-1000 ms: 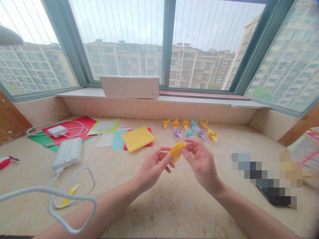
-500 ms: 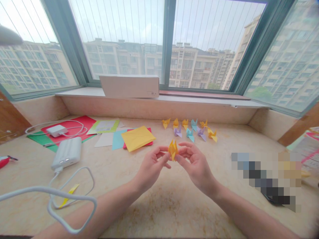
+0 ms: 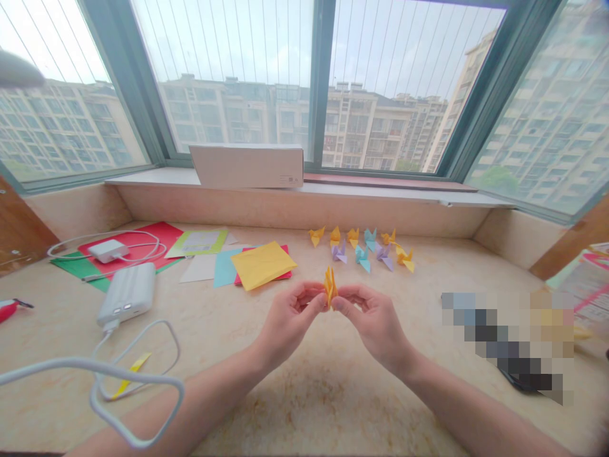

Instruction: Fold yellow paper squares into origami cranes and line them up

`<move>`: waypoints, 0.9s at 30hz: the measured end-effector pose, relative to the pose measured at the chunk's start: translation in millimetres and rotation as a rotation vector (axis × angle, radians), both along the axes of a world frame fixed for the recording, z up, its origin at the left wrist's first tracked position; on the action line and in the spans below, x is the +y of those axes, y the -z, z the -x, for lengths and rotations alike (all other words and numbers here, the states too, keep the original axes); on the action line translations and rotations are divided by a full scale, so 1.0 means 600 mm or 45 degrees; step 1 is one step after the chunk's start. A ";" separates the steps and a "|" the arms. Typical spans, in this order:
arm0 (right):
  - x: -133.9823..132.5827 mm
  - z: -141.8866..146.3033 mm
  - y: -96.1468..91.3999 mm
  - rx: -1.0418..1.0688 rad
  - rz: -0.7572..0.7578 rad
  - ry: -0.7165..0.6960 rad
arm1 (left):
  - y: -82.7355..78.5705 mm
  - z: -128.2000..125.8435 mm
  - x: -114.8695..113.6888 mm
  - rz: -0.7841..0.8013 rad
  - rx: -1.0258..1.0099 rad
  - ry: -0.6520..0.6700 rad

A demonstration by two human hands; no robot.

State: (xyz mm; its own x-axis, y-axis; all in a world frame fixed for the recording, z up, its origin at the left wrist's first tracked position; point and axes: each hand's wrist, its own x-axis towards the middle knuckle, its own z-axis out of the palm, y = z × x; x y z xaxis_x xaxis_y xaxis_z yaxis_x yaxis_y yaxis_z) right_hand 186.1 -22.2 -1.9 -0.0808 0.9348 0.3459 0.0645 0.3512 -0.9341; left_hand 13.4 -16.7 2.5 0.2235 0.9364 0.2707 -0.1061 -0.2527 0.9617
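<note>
A small folded piece of yellow-orange paper [image 3: 328, 285] stands upright between my two hands above the marble counter [image 3: 304, 387]. My left hand [image 3: 288, 320] pinches its left side with thumb and forefinger. My right hand [image 3: 370, 318] pinches its right side, fingers curled in. Beyond my hands, several finished paper cranes [image 3: 364, 249] in yellow, blue and purple stand in a loose group near the sill wall.
Coloured paper sheets [image 3: 259, 263] lie at the middle left, with red and green ones further left under a white charger [image 3: 109, 249]. A white power bank [image 3: 127, 293] and looping white cable [image 3: 133, 371] sit left. A white box [image 3: 247, 165] rests on the windowsill. A dark phone [image 3: 521, 379] lies right.
The folded paper went from lying flat and wide between my fingers to a narrow upright shape. Both hands closed in on it and lowered slightly.
</note>
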 end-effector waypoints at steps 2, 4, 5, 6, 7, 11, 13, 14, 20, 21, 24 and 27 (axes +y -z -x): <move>0.000 -0.001 -0.002 -0.008 -0.008 0.040 | 0.002 0.000 -0.001 -0.012 0.007 0.036; 0.000 -0.002 -0.005 -0.045 -0.043 0.059 | 0.004 -0.001 -0.001 -0.003 0.009 0.051; -0.001 -0.003 -0.006 -0.071 -0.069 0.060 | 0.005 -0.001 -0.001 0.002 0.010 0.052; -0.002 -0.003 -0.008 -0.098 -0.095 0.059 | 0.006 -0.001 -0.001 0.006 0.012 0.052; -0.002 -0.004 -0.009 -0.124 -0.119 0.059 | 0.006 -0.001 0.000 0.005 0.012 0.051; -0.004 -0.005 -0.012 -0.181 -0.202 0.112 | 0.004 0.000 0.003 -0.012 0.004 0.068; -0.004 -0.005 -0.010 -0.181 -0.249 0.157 | 0.001 0.000 0.003 -0.013 -0.016 0.075; -0.004 -0.005 -0.009 -0.176 -0.254 0.164 | -0.001 -0.001 0.003 -0.011 -0.029 0.075; -0.002 -0.001 0.003 -0.128 -0.156 0.055 | -0.008 -0.002 0.001 -0.025 0.002 0.029; -0.002 -0.001 0.004 -0.129 -0.165 0.051 | -0.008 -0.001 0.001 -0.028 0.012 0.021; -0.002 -0.001 0.003 -0.146 -0.210 0.076 | -0.006 0.000 0.002 -0.021 0.026 0.013; -0.002 -0.001 -0.001 -0.162 -0.246 0.107 | -0.002 0.000 0.004 -0.025 0.004 0.008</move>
